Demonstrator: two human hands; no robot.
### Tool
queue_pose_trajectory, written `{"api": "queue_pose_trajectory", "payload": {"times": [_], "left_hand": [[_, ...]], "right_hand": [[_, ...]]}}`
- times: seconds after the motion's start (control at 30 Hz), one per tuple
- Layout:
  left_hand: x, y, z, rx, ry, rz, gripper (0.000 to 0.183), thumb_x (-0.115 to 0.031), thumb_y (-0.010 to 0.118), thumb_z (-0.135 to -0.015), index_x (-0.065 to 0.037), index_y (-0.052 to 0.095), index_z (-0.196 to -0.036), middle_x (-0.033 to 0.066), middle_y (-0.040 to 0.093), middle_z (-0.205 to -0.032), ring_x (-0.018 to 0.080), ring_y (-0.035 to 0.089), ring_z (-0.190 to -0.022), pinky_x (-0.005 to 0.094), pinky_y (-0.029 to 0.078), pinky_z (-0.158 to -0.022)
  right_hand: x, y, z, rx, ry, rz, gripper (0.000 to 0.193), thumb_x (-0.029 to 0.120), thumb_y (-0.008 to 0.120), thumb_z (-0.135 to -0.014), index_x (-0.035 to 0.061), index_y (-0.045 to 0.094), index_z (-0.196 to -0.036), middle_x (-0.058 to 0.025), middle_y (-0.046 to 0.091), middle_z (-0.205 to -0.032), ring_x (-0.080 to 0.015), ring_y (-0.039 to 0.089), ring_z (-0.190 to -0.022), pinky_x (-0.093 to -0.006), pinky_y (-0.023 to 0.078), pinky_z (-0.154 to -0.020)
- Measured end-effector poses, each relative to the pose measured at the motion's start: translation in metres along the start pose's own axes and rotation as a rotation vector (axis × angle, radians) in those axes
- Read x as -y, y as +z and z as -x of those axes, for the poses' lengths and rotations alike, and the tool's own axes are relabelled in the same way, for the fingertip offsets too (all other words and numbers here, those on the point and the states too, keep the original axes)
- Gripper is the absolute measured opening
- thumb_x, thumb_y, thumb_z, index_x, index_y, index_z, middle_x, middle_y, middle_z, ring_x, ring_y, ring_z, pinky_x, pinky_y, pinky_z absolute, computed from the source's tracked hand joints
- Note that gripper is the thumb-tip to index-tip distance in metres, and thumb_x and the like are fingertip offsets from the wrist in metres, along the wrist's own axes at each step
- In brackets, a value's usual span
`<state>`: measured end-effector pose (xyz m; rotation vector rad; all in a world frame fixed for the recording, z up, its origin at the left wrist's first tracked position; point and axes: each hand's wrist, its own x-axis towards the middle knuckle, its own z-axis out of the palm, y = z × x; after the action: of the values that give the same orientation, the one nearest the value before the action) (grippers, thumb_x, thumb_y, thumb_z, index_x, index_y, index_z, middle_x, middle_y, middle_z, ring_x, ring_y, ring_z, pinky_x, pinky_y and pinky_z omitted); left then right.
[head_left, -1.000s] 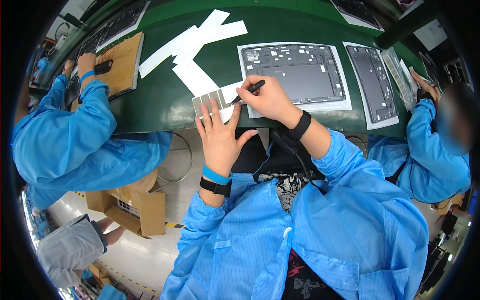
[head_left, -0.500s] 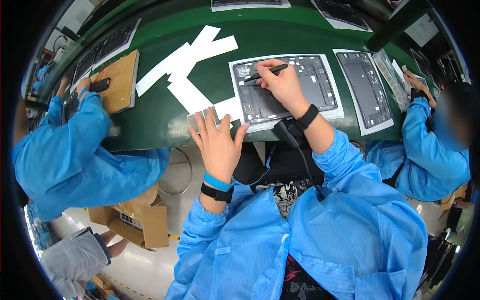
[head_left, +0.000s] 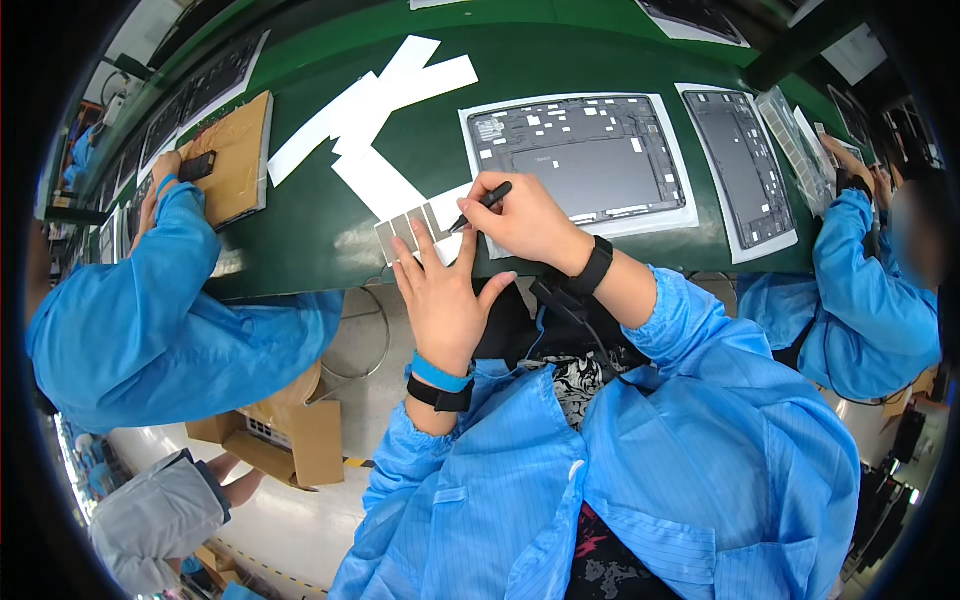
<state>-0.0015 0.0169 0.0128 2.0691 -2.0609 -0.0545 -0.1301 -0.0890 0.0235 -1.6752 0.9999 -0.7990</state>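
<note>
My right hand (head_left: 532,222) grips a slim black pen-shaped tool (head_left: 490,197). The tool's tip points down and left, at the edge of a white backing sheet with grey rectangular pieces (head_left: 385,240). My left hand (head_left: 440,312) lies with fingers spread, its fingertips on that sheet, partly covering it. Just beyond my right hand is a dark grey tablet-like housing (head_left: 600,180), with small white patches along its borders. It rests on a white sheet (head_left: 684,205). Whether the tip carries anything is too small to tell.
White paper strips (head_left: 375,178) overlap on the green table (head_left: 300,225). A second tablet-like housing (head_left: 738,165) lies to the right, near a clear plastic tray (head_left: 795,150). People in blue smocks sit on both sides; the left one has a brown board (head_left: 240,160).
My right hand has moved left and nearer with the pen-shaped tool, from over the housing to the sheet of grey pieces. My left hand stays at that sheet, slightly shifted.
</note>
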Motion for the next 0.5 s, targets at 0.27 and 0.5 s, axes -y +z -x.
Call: {"api": "queue_pose_trajectory", "payload": {"times": [0.27,0.5], "left_hand": [[0.000,-0.002,-0.001,-0.020,-0.012,0.025,0.072,-0.060,0.062,-0.081,-0.024,0.049,-0.141,0.0309,0.029,-0.148,0.0574,0.025,-0.134,0.0621,0.028,-0.106],[-0.009,-0.008,-0.034,-0.129,-0.008,0.077,0.051,-0.042,0.065,-0.087,-0.008,0.059,-0.124,0.0292,0.042,-0.138,0.0498,0.038,-0.128,0.0554,0.033,-0.105]], "right_hand": [[0.007,0.006,0.006,-0.190,-0.039,-0.168,0.017,0.012,0.064,-0.090,-0.0023,0.063,-0.098,-0.0070,0.066,-0.074,-0.0092,0.063,-0.065,-0.0235,0.049,-0.058],[-0.012,-0.049,-0.025,-0.410,0.050,-0.210,0.016,0.011,0.064,-0.091,0.0002,0.057,-0.101,-0.0027,0.063,-0.075,-0.0081,0.059,-0.063,-0.0213,0.046,-0.054]]}}
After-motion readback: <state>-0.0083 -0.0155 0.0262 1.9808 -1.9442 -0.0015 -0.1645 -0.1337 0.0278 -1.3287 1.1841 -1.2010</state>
